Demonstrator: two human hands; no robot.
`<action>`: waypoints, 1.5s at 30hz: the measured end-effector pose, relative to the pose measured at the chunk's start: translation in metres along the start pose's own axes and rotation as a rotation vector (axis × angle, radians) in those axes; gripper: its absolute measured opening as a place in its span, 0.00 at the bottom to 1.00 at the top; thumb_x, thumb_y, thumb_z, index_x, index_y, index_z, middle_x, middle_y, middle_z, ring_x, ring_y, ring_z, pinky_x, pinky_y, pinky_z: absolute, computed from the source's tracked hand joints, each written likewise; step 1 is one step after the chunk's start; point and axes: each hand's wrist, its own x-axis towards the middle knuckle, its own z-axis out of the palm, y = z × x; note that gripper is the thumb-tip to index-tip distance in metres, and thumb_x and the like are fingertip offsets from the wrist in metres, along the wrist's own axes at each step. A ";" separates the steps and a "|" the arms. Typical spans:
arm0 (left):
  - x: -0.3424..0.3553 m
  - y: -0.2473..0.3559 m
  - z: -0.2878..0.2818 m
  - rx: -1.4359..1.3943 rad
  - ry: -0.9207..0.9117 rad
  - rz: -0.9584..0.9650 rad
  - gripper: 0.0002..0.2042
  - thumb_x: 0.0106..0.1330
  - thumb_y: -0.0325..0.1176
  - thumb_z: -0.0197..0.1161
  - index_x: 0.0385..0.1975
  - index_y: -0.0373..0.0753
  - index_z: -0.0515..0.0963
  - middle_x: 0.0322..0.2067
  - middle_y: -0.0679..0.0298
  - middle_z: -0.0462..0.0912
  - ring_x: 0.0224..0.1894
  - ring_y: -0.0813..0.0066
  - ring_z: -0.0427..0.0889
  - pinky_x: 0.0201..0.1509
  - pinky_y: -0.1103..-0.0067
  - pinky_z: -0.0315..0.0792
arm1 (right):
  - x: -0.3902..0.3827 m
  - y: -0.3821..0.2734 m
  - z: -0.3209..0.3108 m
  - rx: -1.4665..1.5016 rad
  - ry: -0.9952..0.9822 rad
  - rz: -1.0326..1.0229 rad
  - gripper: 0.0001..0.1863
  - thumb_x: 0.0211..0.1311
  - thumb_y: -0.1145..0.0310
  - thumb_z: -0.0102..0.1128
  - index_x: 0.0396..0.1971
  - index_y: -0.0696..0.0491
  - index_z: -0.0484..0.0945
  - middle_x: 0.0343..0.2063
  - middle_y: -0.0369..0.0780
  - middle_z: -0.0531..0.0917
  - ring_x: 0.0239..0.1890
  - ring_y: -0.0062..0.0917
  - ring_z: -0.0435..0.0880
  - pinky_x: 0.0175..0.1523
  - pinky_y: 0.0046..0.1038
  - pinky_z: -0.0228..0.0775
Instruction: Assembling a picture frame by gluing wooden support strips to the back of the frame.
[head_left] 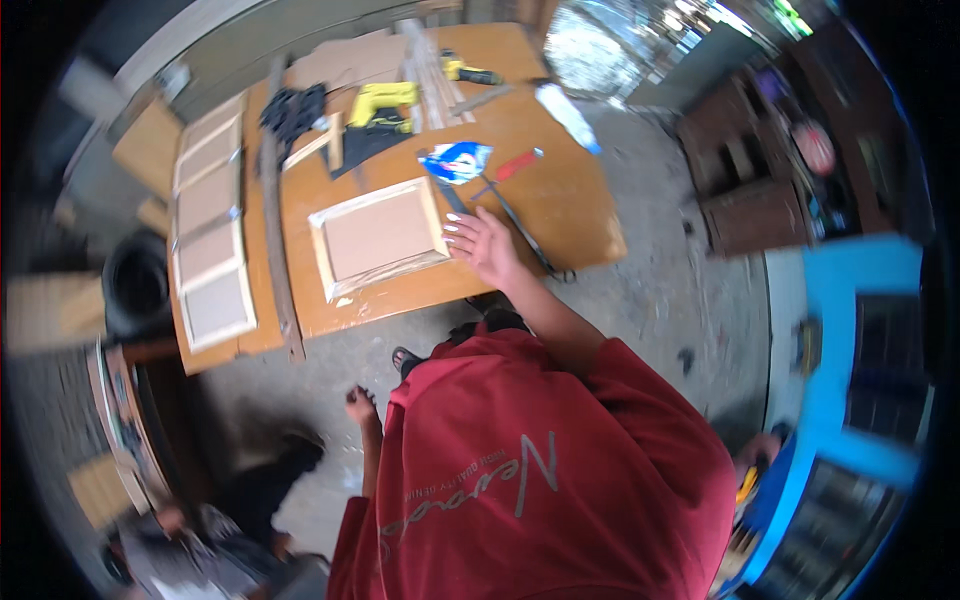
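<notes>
My right hand [485, 247] is open, fingers spread, at the right side of a wooden frame [432, 218] with a brown panel in it. Its fingertips look pale, and I cannot tell whether they touch the frame. The frame lies flat near the front edge of an orange-brown table [560, 200]. Below the table edge hangs my left hand [360, 403], fingers curled; something small and dark shows there, too blurred to name. Just beyond my right hand lie a blue-and-white packet [455, 161], a red-handled tool [518, 164] and a dark strap-like strip [513, 217].
A long wooden bar [272, 210] and a row of framed panels [209, 200] lie at the left. Yellow power tools [383, 105] and wood strips [428, 75] fill the far side. A person in grey [200, 555] is at lower left. A dark cabinet [755, 215] stands right.
</notes>
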 end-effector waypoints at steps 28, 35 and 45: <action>-0.162 0.224 0.241 0.845 -0.082 0.807 0.35 0.53 0.44 0.73 0.66 0.53 0.74 0.76 0.51 0.57 0.79 0.45 0.50 0.82 0.51 0.46 | 0.047 -0.035 -0.037 -1.904 -0.813 -0.668 0.35 0.59 0.53 0.70 0.69 0.36 0.76 0.79 0.48 0.54 0.82 0.49 0.44 0.79 0.61 0.34; -0.158 0.226 0.242 0.860 -0.060 0.840 0.35 0.53 0.41 0.71 0.66 0.51 0.74 0.75 0.52 0.60 0.79 0.47 0.52 0.82 0.54 0.47 | 0.044 -0.032 -0.041 -1.951 -0.776 -0.636 0.36 0.59 0.50 0.70 0.70 0.34 0.75 0.80 0.50 0.50 0.82 0.52 0.39 0.78 0.64 0.30; -0.150 0.218 0.251 0.685 0.024 0.889 0.27 0.58 0.39 0.65 0.61 0.48 0.78 0.72 0.50 0.65 0.78 0.47 0.56 0.81 0.55 0.50 | 0.053 -0.040 -0.045 -1.449 -0.711 -0.472 0.26 0.64 0.63 0.70 0.63 0.47 0.81 0.77 0.54 0.59 0.80 0.51 0.53 0.80 0.46 0.48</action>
